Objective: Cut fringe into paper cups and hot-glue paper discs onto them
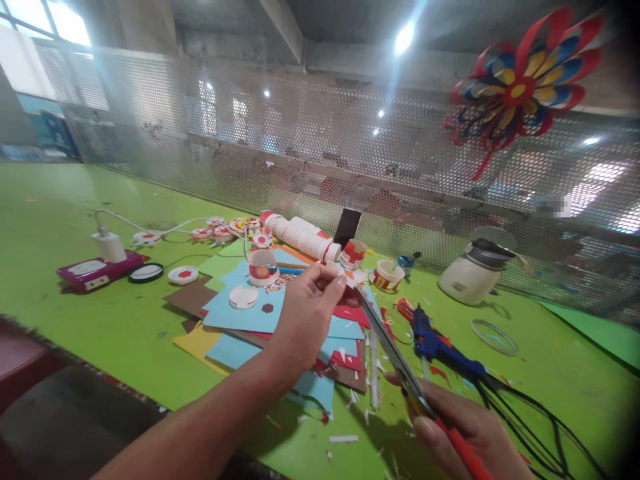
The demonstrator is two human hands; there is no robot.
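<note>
My left hand [320, 293] pinches a small white paper piece [345, 275], mostly covered by the fingers, above a stack of coloured paper. In my right hand [455, 423] are scissors [393, 347] with red handles, their long blades reaching up to the edge of the white piece. Below lie light blue sheets [240, 319] over brown, yellow and red ones. On the stack stand a cut paper cup [263, 270] and a round white disc [243, 297]. White and red scraps [344, 439] are scattered near my right hand.
To the right lie a blue glue gun [440, 350] with black cable and a tape ring [494, 337]. A white jug [467, 277] stands behind. Stacked paper cups [300, 235] lie at the back. A purple power strip [95, 270] with a white charger sits left.
</note>
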